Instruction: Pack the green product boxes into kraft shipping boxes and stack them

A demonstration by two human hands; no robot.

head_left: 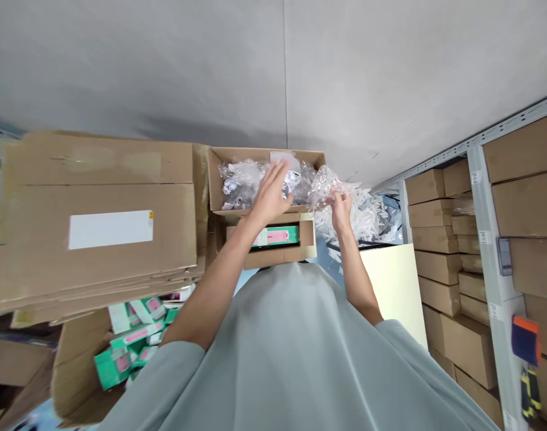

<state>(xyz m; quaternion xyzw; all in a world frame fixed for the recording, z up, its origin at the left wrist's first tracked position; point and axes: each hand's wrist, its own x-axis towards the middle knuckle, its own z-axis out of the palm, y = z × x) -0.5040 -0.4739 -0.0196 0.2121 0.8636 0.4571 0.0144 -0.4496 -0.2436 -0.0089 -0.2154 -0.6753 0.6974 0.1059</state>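
My left hand (272, 193) is over the near edge of a long cardboard box (215, 182), its fingers stretched out and nothing seen in them. Inside that box lie crumpled clear plastic bags (248, 170) and white paper-like pieces (286, 160). Past the box's right end, my right hand (341, 211) pinches a crinkled clear plastic bag (325, 187). Closer to my body is a smaller cardboard box (307, 233) holding a green, white and pink product box (277, 236), partly hidden by my left forearm.
Flattened cardboard (106, 203) is stacked at left, above a carton (75, 359) of green and pink boxes (133, 338). White scraps (367, 215) pile up at right, behind a cream panel (394, 287). A rack (489, 239) of brown boxes stands far right. A wall (237, 72) rises ahead.
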